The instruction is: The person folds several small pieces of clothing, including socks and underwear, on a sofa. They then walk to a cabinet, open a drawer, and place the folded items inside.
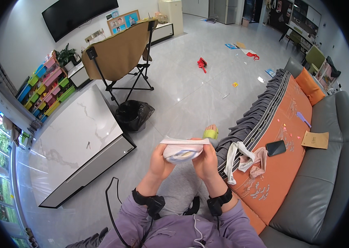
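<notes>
Both hands hold a small folded white and pale pink cloth item [183, 150], with blue lines on its underside; it may be a sock or underwear. My left hand [159, 161] grips its left end, and my right hand [206, 159] grips its right end, thumbs near the upper band. To the right, on the orange sofa cover, lie a long white sock-like garment [232, 159] and a pink one [259, 162], partly overlapping. A dark phone [276, 148] rests just beyond them.
A marble-topped coffee table [78, 130] stands at left, with a black-bagged bin [134, 114] and a tan folding chair [118, 52] behind it. The grey sofa [310, 192] carries a brown paper envelope [315, 140]. A red item [202, 64] and papers lie on the floor.
</notes>
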A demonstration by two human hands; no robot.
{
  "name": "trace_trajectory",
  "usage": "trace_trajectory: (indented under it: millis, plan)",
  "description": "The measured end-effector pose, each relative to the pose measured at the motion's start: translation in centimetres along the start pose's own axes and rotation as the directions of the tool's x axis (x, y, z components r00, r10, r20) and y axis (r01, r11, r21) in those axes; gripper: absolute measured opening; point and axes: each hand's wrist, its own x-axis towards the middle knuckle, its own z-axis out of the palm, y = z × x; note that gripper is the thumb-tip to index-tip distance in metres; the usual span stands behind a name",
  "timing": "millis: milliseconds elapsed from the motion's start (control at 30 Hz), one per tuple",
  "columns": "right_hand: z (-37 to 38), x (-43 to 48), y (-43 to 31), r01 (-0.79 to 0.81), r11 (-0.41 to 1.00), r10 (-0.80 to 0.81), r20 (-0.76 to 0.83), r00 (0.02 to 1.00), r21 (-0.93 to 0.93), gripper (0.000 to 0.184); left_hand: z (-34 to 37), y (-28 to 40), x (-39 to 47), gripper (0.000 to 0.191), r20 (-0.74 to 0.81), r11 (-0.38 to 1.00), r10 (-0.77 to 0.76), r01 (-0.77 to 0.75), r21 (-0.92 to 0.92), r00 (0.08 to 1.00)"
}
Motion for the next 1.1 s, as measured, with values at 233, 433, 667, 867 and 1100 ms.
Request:
trace_trajectory:
  millis: [233,433,667,867,1100]
  plan:
    - [-1.7,-0.5,-1.4,-0.008,0.997,0.031,0.275,0.961,-0.083,0.015,0.1,1.3,-0.6,0.018,0.136,0.914,-0.002,-0.053,0.402,0.991]
    - [-2.8,-0.8,-1.4,-0.052,0.971,0.113,0.254,0.961,-0.234,0.027,-0.8,2.2,-1.5,0.016,0.196,0.881,-0.190,0.078,0.467,0.962]
    - [-3.3,-3.0,-1.9,-0.150,0.934,0.183,0.073,0.980,-0.323,0.042,-1.8,0.7,-2.1,0.007,0.301,0.449,0.016,-0.276,0.850,0.953]
    - [-3.3,-4.5,-0.8,-0.006,0.772,0.131,0.150,0.980,-0.636,0.042,-2.8,0.1,-1.5,0.016,0.579,0.323,0.260,-0.635,0.702,0.773]
    - [-3.3,-5.0,-0.1,0.000,0.778,0.062,0.077,0.995,-0.629,0.017,-1.6,-1.9,-2.0,0.026,0.299,0.442,0.418,-0.479,0.758,0.858]
